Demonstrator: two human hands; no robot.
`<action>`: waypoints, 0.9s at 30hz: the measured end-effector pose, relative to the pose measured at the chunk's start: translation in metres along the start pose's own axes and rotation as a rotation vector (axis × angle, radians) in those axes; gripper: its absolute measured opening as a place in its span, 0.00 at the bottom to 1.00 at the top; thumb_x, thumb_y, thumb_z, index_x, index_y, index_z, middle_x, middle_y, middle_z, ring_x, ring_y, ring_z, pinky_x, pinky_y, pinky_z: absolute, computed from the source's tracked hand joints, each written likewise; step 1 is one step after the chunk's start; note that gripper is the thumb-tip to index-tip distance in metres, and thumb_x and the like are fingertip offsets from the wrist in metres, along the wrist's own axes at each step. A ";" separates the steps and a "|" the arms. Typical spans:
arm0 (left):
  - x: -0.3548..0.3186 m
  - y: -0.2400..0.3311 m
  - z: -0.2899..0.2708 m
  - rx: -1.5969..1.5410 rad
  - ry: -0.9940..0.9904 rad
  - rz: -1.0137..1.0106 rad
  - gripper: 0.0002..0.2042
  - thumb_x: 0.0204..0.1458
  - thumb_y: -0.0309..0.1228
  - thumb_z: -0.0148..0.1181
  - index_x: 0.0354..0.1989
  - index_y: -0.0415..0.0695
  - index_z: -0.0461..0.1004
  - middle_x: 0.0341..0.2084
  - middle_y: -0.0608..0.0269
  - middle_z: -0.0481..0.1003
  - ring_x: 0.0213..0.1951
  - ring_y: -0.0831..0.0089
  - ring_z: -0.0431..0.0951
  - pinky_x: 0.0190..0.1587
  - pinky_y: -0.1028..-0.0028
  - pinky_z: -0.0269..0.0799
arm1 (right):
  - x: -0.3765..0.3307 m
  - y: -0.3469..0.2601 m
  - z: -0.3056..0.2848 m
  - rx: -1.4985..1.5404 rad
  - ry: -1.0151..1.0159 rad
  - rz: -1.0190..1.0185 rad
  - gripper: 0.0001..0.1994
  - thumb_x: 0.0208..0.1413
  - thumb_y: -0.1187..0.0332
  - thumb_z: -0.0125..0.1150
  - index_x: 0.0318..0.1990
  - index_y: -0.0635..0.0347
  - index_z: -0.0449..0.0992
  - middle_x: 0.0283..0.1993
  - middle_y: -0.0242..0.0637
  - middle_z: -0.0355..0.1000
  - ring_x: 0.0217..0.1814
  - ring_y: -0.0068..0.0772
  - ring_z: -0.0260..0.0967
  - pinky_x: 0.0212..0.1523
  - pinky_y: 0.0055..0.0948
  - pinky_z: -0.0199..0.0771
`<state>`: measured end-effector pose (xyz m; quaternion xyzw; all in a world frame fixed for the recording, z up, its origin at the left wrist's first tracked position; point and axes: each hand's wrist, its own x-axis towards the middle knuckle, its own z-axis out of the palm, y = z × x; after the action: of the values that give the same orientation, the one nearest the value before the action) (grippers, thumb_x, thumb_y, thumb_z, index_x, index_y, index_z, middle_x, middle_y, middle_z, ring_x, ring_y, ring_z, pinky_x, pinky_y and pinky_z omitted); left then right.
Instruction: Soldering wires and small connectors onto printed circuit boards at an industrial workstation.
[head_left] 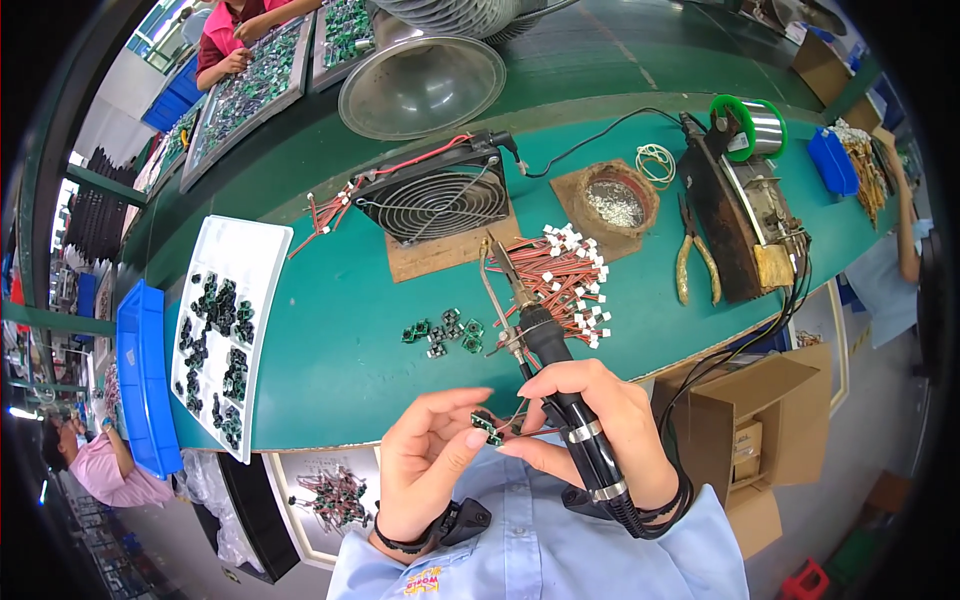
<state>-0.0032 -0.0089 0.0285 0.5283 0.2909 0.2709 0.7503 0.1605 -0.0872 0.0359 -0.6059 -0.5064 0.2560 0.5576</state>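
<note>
Green circuit board (486, 428), at 6 o'clock: sits pinched between thumb and fingers of left hand (425, 460); probably handles light, stiff and fragile, best taken by edges; appears to slant 11-to-5. Black soldering iron (545, 335), beside it toward 2 o'clock: fills right hand (628, 425); looks rigid, best gripped by handle; points tip and long axis to 11.

Lighting: bright, fairly even, indoor; one small glaring light (25, 412) at far left. Reflections: pale highlights on the funnel-shaped hood (422, 88); white tray (250, 242) very bright. Shadows: soft, faint, on the green table (335, 300). Focus: centre fairly sharp, outer background softer. Distortion: fisheye bending (strongest toward the rim), straight edges curved, corners black
</note>
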 end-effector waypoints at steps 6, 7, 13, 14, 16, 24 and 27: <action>0.004 -0.003 0.001 -0.114 -0.095 -0.042 0.09 0.57 0.24 0.48 0.44 0.36 0.63 0.40 0.50 0.73 0.45 0.65 0.73 0.50 0.68 0.66 | 0.000 0.000 0.001 0.064 0.042 0.040 0.22 0.37 0.75 0.71 0.42 0.57 0.69 0.26 0.30 0.71 0.26 0.24 0.71 0.28 0.22 0.70; 0.005 -0.004 0.002 -0.165 -0.105 -0.032 0.09 0.57 0.25 0.48 0.45 0.36 0.63 0.40 0.50 0.73 0.45 0.65 0.73 0.50 0.67 0.66 | 0.000 0.000 0.002 0.081 0.050 0.042 0.22 0.38 0.76 0.71 0.42 0.58 0.68 0.27 0.31 0.72 0.26 0.23 0.71 0.28 0.22 0.70; 0.009 -0.007 0.003 -0.302 -0.044 -0.096 0.09 0.58 0.32 0.47 0.40 0.39 0.62 0.36 0.48 0.74 0.42 0.63 0.74 0.49 0.63 0.66 | -0.008 0.003 -0.003 0.126 0.062 -0.002 0.23 0.43 0.81 0.64 0.45 0.62 0.59 0.28 0.42 0.71 0.28 0.27 0.72 0.29 0.23 0.73; 0.010 -0.008 0.001 -0.340 -0.053 -0.102 0.09 0.58 0.33 0.47 0.40 0.39 0.62 0.36 0.48 0.74 0.42 0.62 0.74 0.49 0.63 0.66 | -0.009 0.004 -0.004 0.143 0.068 -0.021 0.22 0.44 0.82 0.63 0.45 0.62 0.59 0.28 0.44 0.71 0.28 0.28 0.73 0.29 0.24 0.74; 0.010 -0.010 0.000 -0.381 -0.065 -0.109 0.10 0.58 0.33 0.47 0.41 0.40 0.62 0.36 0.47 0.74 0.42 0.61 0.74 0.49 0.62 0.66 | -0.011 0.004 -0.004 0.158 0.075 -0.038 0.22 0.44 0.84 0.61 0.45 0.62 0.58 0.28 0.45 0.71 0.28 0.30 0.73 0.30 0.24 0.74; 0.013 -0.011 0.000 -0.434 -0.096 -0.133 0.10 0.59 0.34 0.46 0.41 0.40 0.61 0.36 0.47 0.74 0.43 0.59 0.74 0.49 0.60 0.66 | -0.012 0.002 -0.007 0.131 0.037 -0.042 0.22 0.44 0.85 0.61 0.44 0.62 0.58 0.29 0.46 0.71 0.27 0.30 0.73 0.30 0.25 0.74; 0.012 -0.013 0.000 -0.450 -0.090 -0.139 0.10 0.59 0.34 0.46 0.41 0.40 0.62 0.36 0.47 0.74 0.43 0.59 0.74 0.49 0.61 0.66 | -0.014 0.003 -0.008 0.106 0.049 -0.027 0.22 0.46 0.77 0.64 0.47 0.62 0.59 0.32 0.46 0.71 0.33 0.33 0.73 0.36 0.29 0.73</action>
<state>0.0064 -0.0038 0.0142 0.3382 0.2253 0.2526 0.8781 0.1634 -0.1026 0.0311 -0.5747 -0.4864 0.2599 0.6046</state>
